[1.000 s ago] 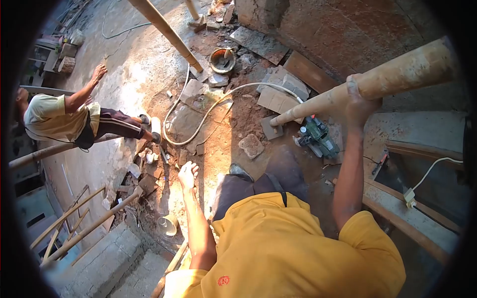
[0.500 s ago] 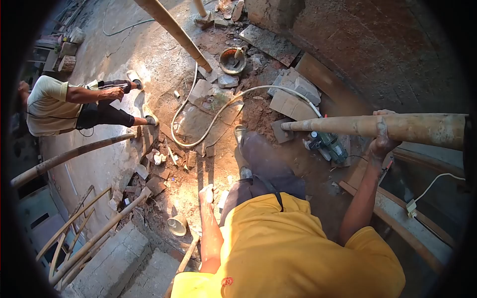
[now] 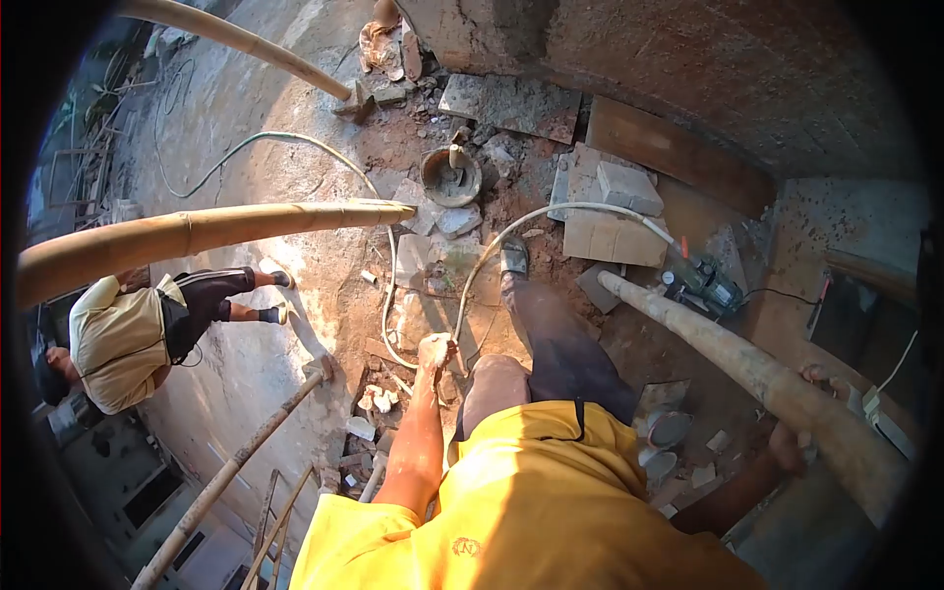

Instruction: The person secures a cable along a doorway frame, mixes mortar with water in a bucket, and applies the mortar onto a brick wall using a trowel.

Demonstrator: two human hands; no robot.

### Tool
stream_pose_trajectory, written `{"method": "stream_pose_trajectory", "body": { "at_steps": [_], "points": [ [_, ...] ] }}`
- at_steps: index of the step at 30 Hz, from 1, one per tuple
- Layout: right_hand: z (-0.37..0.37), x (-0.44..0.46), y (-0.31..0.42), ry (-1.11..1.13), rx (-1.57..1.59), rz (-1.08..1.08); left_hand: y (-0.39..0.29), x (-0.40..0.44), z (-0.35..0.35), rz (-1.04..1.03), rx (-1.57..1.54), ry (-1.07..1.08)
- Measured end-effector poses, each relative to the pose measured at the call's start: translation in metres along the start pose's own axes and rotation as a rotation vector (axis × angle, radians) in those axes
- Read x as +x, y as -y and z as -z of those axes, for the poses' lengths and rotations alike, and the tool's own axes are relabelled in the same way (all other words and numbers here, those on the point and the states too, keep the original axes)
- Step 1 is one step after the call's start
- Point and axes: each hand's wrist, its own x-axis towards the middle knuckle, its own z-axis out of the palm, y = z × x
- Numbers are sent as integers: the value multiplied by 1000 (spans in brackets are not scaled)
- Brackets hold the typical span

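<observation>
My right hand (image 3: pixel 790 448) is wrapped round a thick bamboo pole (image 3: pixel 708 334), with fingertips showing on its far side. The pole's lower end rests by a small slab on the ground. My left hand (image 3: pixel 436 351) is closed in front of my left knee, close to a pale hose (image 3: pixel 482 261); what it holds, if anything, is hidden. A green machine (image 3: pixel 710 283) with a gauge lies beyond the pole's lower end, near the hose's end.
Another bamboo pole (image 3: pixel 216 236) crosses the left side. A person (image 3: pixel 123 334) is bent over at the left. A bucket (image 3: pixel 451 177), slabs (image 3: pixel 615 236) and rubble (image 3: pixel 379 398) lie ahead. A wall (image 3: pixel 688 79) stands at upper right.
The gripped pole has swung, its near end now lower right, and my right hand has moved down with it. My left hand has risen towards the hose. The other person has bent over.
</observation>
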Motion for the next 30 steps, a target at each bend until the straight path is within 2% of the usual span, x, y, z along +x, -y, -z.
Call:
{"method": "stream_pose_trajectory", "body": {
  "at_steps": [2,4,6,8,10,11,12,14,16,17,18,19,20,21,22,23,24,25,27,28,30],
  "points": [
    [-15,11,-3,112,138,13,-40,76,-2,-119,98,91],
    [-24,19,3,82,162,24,-96,115,-24,-176,112,106],
    [-33,4,6,-343,-7,-25,-154,130,-54,-170,232,62],
    [-54,-17,-12,-801,-211,-77,-180,209,-61,-228,436,179],
    [-51,-22,-17,-831,-132,6,-167,298,-52,-264,551,260],
    [-45,-23,-19,-841,-96,47,-152,357,-34,-401,710,284],
    [-11,-41,-12,-744,-445,-5,-145,410,-21,-545,858,324],
    [55,-74,-1,-592,-1189,-27,-138,492,-13,-427,867,206],
    [-39,-29,-17,-417,-1920,62,-142,564,1,-493,1047,183],
    [-29,-28,-14,-357,-1885,142,-117,626,28,-681,902,211],
    [-8,-34,6,-418,-1756,54,-118,662,34,-828,1037,105],
    [13,-40,24,-487,-1623,-25,-126,663,19,-781,1061,-73],
    [33,-45,42,-562,-1494,-94,-130,698,26,-527,978,43],
    [28,-40,52,-670,-996,-132,-127,735,32,-360,824,24],
    [13,-29,43,-936,-804,-62,-133,736,22,-373,651,20],
    [-14,-11,23,-1186,-596,68,-128,787,44,-316,675,-4],
    [-45,11,-11,-1227,-622,91,-159,719,0,-200,396,11],
    [-70,27,-37,-1269,-650,113,-168,712,-6,-96,329,127],
    [-45,-2,2,-1177,-532,69,-155,738,15,-210,230,216],
    [-7,-27,43,-1036,-372,0,-154,740,12,-269,320,204],
    [-6,-29,42,-911,-326,-68,-148,744,13,-360,458,191]
  ]
}}
